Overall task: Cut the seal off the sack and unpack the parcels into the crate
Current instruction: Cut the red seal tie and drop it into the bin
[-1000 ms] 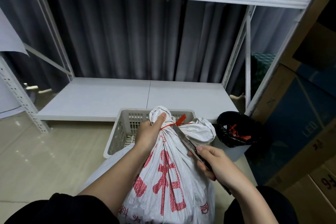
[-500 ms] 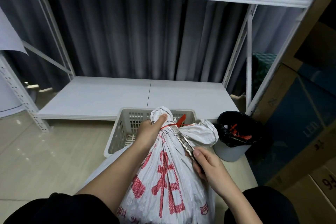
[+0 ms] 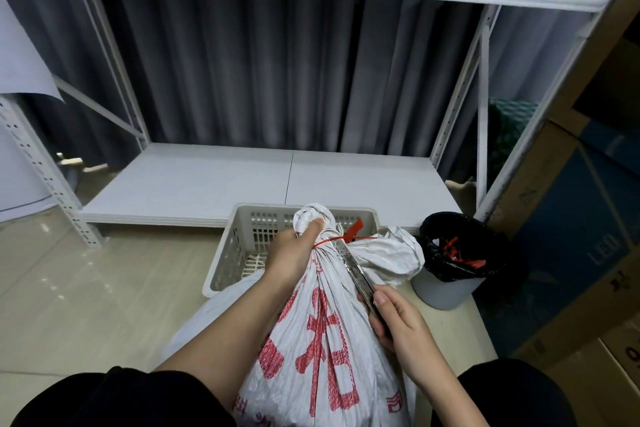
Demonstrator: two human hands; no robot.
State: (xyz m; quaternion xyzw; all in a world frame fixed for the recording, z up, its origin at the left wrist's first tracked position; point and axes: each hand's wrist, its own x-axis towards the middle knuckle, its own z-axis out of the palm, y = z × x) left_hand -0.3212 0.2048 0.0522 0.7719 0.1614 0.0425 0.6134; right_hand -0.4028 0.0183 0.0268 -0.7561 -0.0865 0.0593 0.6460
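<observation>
The rack (image 3: 346, 180) stands beyond both grips, its lower shelf level with the crate rim. The sack (image 3: 322, 333), white with red print, stands upright between the forearms, its gathered neck at the left grip. The crate (image 3: 242, 246) sits directly behind the sack, just beyond the left grip. The bin (image 3: 446, 291), lined in black and holding red scraps, stands to the right of the right grip, near the sack. The left hand (image 3: 294, 253) grips the sack neck, thumb pressed on the bunched top above the seal. The right hand (image 3: 394, 319) is closed on the scissors (image 3: 356, 274), whose blades reach up along the sack. The seal (image 3: 341, 239), a red tie, circles the neck just right of the left grip, at the blade tips.
</observation>
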